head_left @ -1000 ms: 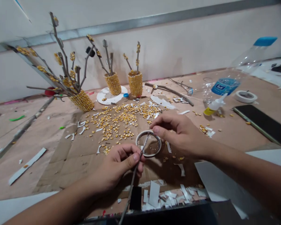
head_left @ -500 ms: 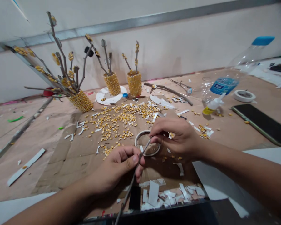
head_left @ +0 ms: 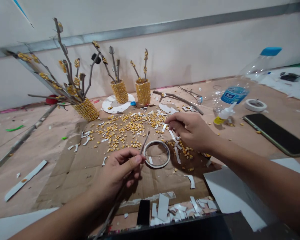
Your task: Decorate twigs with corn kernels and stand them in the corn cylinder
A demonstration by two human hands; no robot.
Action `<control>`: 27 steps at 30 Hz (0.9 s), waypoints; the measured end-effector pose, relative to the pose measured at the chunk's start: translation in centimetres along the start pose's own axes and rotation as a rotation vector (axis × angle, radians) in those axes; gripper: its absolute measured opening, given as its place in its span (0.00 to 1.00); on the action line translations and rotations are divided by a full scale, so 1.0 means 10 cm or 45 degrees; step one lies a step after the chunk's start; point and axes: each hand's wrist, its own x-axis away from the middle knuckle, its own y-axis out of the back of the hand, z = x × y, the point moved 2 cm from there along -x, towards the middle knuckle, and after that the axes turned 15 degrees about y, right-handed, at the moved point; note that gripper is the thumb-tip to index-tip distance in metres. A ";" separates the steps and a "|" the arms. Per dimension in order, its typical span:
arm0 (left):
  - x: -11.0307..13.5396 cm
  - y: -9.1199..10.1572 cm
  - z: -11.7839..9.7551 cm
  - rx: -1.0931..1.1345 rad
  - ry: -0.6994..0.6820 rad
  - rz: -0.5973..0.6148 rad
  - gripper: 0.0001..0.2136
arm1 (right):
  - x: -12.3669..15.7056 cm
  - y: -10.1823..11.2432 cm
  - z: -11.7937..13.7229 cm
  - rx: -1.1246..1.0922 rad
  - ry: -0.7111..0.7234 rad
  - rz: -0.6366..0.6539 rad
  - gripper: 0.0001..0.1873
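My left hand [head_left: 126, 166] grips a thin twig [head_left: 145, 141] between thumb and fingers. The twig slants from the bottom edge up past my fingers, and its tip is bare. My right hand [head_left: 191, 130] hovers over the right side of the loose corn kernels [head_left: 130, 128], fingers curled and pinched together; whatever they hold, if anything, is hidden. Between my hands a roll of tape [head_left: 157, 166] lies flat on the cardboard [head_left: 90, 173]. White paper strips [head_left: 177, 155] lie below my right hand.
Three kernel-covered pots [head_left: 143, 91] with twigs stand at the back left. A plastic bottle [head_left: 233, 95], a small glue bottle [head_left: 222, 116], another tape roll [head_left: 255, 105] and a phone [head_left: 277, 135] are at the right. Paper scraps [head_left: 182, 211] lie along the near edge.
My right hand has left the twig's tip and moved up and right, over the kernels. My left hand, still on the twig, has shifted slightly left.
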 end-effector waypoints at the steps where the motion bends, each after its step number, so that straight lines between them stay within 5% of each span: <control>1: 0.00 0.00 0.00 -0.023 0.002 -0.001 0.19 | -0.01 0.00 -0.03 0.067 -0.019 0.115 0.09; 5: 0.01 -0.01 0.01 -0.081 0.011 0.015 0.19 | -0.04 0.03 -0.04 0.214 -0.083 0.526 0.12; 10: 0.00 -0.04 0.02 -0.018 0.016 0.024 0.19 | -0.03 0.03 0.10 0.367 -0.105 0.766 0.09; 27: 0.02 -0.07 0.12 -0.028 0.020 0.046 0.14 | -0.01 -0.06 0.14 0.448 -0.319 0.889 0.08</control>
